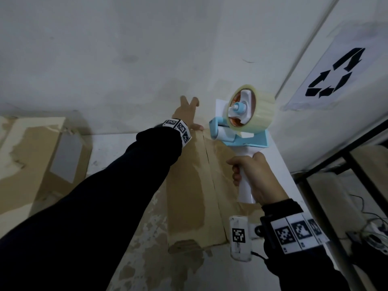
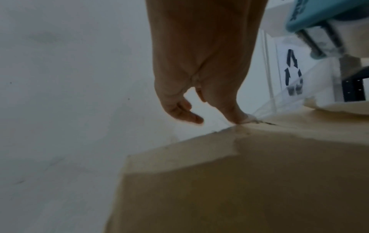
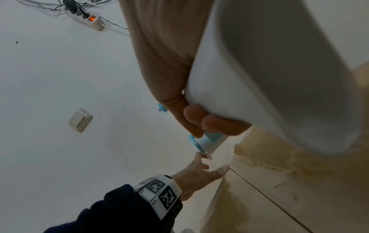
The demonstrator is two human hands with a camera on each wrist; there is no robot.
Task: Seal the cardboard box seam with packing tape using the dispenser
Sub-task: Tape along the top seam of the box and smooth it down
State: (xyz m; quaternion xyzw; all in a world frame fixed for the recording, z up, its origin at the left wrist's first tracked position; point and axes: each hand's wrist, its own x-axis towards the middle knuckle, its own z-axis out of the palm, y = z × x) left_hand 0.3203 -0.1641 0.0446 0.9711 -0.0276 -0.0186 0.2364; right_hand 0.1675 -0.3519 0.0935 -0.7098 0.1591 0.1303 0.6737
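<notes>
- Starting the tape run: left hand (image 1: 184,114), fingers spread, thumb pins tape end (image 2: 249,119) at box (image 1: 189,185) far edge
- Right hand (image 1: 255,179) clenched round dispenser (image 1: 241,122) handle, just above seam (image 1: 210,164)
- Next, likely: pull dispenser back along seam, keeping it low

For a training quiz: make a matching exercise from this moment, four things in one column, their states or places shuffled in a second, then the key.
Things:
1. left hand
2. right hand
3. tape roll
4. box seam

States:
A. mounted on the dispenser
B. thumb presses the tape end at the box's far edge
C. dark line along the box top
D. grips the white handle

Pairs: 1-B, 2-D, 3-A, 4-C
</notes>
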